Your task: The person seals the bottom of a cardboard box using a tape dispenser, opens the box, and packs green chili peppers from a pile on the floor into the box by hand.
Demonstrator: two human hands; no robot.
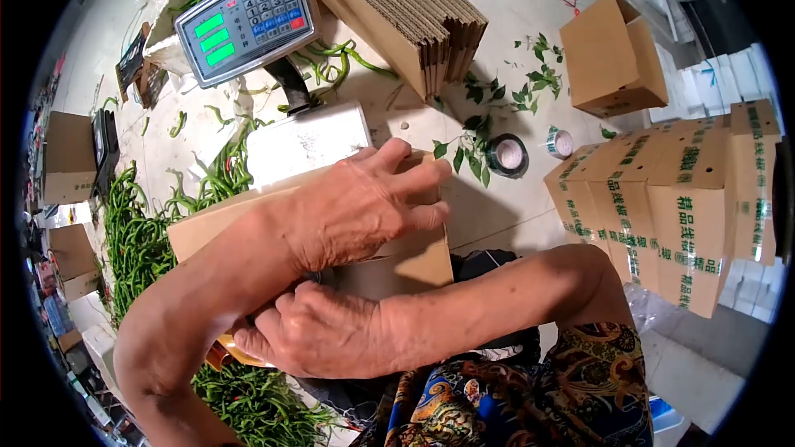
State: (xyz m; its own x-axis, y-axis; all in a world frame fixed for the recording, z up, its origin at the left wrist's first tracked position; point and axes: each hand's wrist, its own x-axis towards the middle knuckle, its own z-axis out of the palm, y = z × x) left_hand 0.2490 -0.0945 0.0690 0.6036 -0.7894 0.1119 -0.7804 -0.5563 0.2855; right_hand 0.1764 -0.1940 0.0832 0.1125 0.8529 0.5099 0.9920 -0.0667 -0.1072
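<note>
A cardboard box (397,275) lies in front of me, close to my lap. My left hand (364,203) reaches across it, fingers bent and closed over its far right part. Beneath that wrist, my right hand (319,331) crosses to the left side of the box with its fingers curled in. What the right hand grips is hidden; a yellow-orange piece (240,350) shows just under its fingertips. The forearms cross and cover much of the box. Beyond the box is the white platform of a digital scale (310,142), its lit display (248,21) on a post.
Green chili peppers (137,248) are heaped on the floor at left. Folded cardboard sheets (397,12) stand behind the scale. Tape rolls (507,155) and leafy sprigs (476,128) lie at right. Printed cartons (679,199) are stacked far right, below an open box (613,58).
</note>
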